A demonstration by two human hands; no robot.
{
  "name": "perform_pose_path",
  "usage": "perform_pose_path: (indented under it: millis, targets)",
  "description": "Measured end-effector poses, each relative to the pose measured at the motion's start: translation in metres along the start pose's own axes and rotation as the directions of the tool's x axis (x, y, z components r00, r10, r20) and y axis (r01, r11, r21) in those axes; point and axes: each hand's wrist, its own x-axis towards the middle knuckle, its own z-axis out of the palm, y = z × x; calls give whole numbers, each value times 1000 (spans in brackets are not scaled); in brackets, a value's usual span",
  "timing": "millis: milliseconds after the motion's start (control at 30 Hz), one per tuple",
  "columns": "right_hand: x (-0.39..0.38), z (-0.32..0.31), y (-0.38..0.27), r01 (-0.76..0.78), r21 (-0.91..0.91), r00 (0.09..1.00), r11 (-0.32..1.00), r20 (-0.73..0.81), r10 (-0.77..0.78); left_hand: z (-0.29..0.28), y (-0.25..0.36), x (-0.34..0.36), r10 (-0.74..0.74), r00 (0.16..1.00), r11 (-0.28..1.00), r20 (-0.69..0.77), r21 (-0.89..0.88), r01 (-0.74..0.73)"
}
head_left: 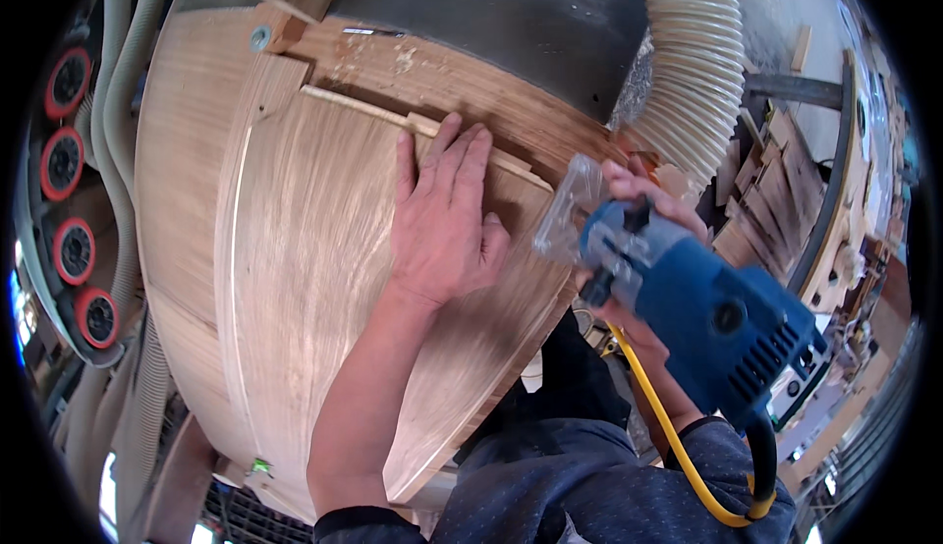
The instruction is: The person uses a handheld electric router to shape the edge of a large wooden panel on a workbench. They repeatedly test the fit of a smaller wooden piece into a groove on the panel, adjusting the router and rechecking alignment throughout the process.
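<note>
My left hand [440, 220] lies flat on a wooden panel [324, 269], its fingertips reaching over the far edge. Under those fingers, a thin wood strip [359, 107] runs along that edge. In my right hand [660, 198] is a blue trim router [717, 313], tilted, with its motor end toward me. The router's clear plastic base [570, 212] is by the panel's far right corner; whether it touches the wood I cannot tell. A yellow cord [668, 421] loops below the tool. Part of my right hand is hidden behind the router.
A ribbed extraction hose [688, 53] comes down just beyond the router. A dark flat surface [491, 24] lies past the panel, and a wooden block [280, 28] stands at its far left. Wood offcuts [776, 190] are piled at right; red-rimmed wheels [67, 82] line the left.
</note>
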Motion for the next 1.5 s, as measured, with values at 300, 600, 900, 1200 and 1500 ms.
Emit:
perform_pose_path:
  millis: [300,600,900,1200,1500]
  targets:
    - [-86,-67,-7,-79,-22,993,997,-94,77,9,6,4,15,999,988,41,153,-21]
    - [-120,-131,17,-157,-37,981,987,-125,152,16,2,3,58,996,965,65,252,-73]
    - [-125,-166,25,-149,-77,983,986,-119,139,19,6,10,134,982,941,132,294,-168]
    - [-131,-162,23,-125,-78,985,989,-127,115,10,20,39,129,946,923,297,313,-224]
    - [-130,-152,17,-139,-48,986,989,-97,134,5,24,50,83,911,953,404,235,-191]
